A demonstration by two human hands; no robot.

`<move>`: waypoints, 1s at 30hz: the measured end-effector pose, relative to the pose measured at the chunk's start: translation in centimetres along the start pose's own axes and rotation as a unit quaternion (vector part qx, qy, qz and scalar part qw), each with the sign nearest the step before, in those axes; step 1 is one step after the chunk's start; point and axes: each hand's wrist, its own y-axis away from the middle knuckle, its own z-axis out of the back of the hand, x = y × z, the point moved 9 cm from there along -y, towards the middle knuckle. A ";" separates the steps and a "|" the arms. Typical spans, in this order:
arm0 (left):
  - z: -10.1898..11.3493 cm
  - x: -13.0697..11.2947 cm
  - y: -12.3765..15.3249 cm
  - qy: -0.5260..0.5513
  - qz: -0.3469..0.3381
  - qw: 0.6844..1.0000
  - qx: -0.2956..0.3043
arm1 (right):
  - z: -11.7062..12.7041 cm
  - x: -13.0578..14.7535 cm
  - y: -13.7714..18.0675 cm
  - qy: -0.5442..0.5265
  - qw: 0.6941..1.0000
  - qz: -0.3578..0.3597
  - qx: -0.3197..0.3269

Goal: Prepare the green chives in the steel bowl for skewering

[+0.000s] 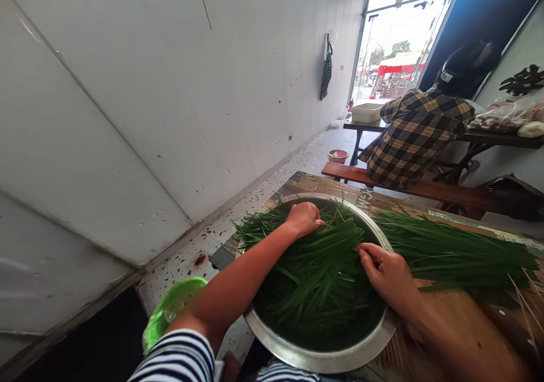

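A big metal basin (323, 359) in front of me holds a heap of long green leaves (314, 274). My left hand (304, 219) lies curled on the leaves at the basin's far side, fingers closed over a bunch of them. At the basin's right rim my right hand (385, 268) pinches a few leaves between thumb and fingers. A second pile of green leaves (450, 251) lies on the wooden table (459, 314) to the right of the basin.
A person in a plaid shirt (416, 135) sits on a wooden bench (425, 186) at another table ahead. A green plastic bag (170, 308) lies on the speckled floor at lower left. A white wall runs along the left. Thin sticks (527, 308) lie at the table's right edge.
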 end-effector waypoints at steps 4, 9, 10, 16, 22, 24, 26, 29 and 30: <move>-0.8 0.0 0.0 -0.027 0.005 0.999 0.022 | 0.0 0.0 0.0 0.006 1.000 0.004 0.001; 0.9 0.7 0.1 0.060 0.015 0.998 0.006 | 0.2 0.2 -0.1 0.007 1.000 0.007 -0.003; 1.5 1.0 0.1 0.083 0.017 0.996 -0.004 | 0.2 0.2 -0.1 0.005 1.000 0.005 -0.001; 2.4 2.5 -0.2 0.151 0.006 0.988 0.008 | 0.0 0.1 0.0 0.012 1.000 0.004 0.005; 2.0 4.4 -0.2 0.106 0.025 0.993 0.033 | 0.0 -0.1 0.1 0.015 1.000 0.000 -0.002; 2.2 4.8 -0.5 0.113 0.021 0.993 0.008 | 0.0 -0.1 0.0 0.015 1.000 0.001 -0.003; 2.2 5.2 -1.0 0.107 0.028 0.994 -0.027 | 0.1 0.1 -0.1 0.015 1.000 0.003 -0.002; 1.4 5.1 -1.7 0.082 0.038 0.995 -0.048 | 0.1 0.2 -0.1 0.011 1.000 0.004 0.000; 1.0 4.9 -1.8 0.075 0.039 0.995 -0.045 | 0.1 0.2 -0.1 0.010 1.000 0.003 0.001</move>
